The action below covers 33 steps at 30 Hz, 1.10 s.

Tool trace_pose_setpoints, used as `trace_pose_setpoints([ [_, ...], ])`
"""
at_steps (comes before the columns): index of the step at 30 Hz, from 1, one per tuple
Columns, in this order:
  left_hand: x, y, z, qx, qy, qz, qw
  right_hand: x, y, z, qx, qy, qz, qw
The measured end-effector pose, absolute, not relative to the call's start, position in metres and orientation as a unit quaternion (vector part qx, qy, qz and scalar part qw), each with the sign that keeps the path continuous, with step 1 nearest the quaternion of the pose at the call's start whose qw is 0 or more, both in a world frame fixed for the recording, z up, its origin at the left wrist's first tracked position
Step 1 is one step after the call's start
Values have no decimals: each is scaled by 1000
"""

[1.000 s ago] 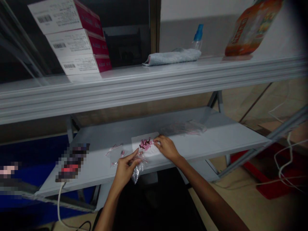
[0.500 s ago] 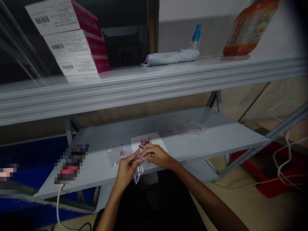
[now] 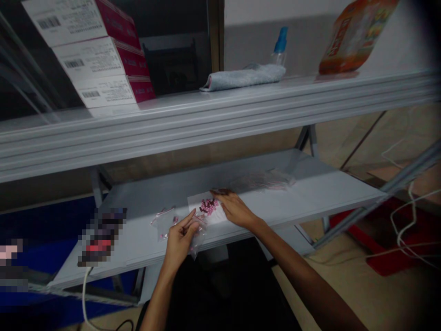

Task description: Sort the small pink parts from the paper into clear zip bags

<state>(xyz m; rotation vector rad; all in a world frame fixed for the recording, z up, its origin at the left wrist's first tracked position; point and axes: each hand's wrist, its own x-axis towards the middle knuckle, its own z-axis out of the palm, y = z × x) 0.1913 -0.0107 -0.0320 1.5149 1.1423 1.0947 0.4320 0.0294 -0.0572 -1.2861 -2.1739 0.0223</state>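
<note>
Between its thumb and fingers, my left hand (image 3: 178, 240) grips a small clear plastic bag (image 3: 199, 238) near the shelf's front edge. Behind the bag, a pile of small pink and dark pieces (image 3: 208, 207) lies on a sheet of white paper (image 3: 194, 201); they are too small to name. My right hand (image 3: 238, 211) rests at the paper's right side, palm down beside the pile, its fingers stretched out. Left of the paper lies another clear bag (image 3: 162, 220) with a few pink bits in or on it.
Flat clear bags (image 3: 263, 180) lie farther back on the lower shelf (image 3: 310, 193). A blurred dark and red item (image 3: 103, 236) is at its left end. Above, the upper shelf (image 3: 179, 126) carries stacked boxes (image 3: 99, 59), a folded cloth (image 3: 244, 78), a spray bottle (image 3: 280, 46) and an orange pouch (image 3: 354, 39).
My right hand has let go of the clear bag and moved back and right to the pile's far side. The left hand keeps the bag. The view has shifted slightly.
</note>
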Motion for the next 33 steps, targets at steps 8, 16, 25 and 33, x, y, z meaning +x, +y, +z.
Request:
trace_pose_setpoints([
  [8, 188, -8, -34, 605, 473, 455, 451, 433, 31, -59, -510, -786, 5, 349],
  [16, 189, -8, -32, 605, 475, 462, 441, 433, 30, -60, -520, -773, 27, 361],
  [25, 190, -7, -33, 602, 477, 452, 454, 434, 31, -63, -516, -782, 24, 349],
  [33, 190, -8, -34, 602, 477, 450, 456, 435, 32, -64, -520, -790, 20, 325],
])
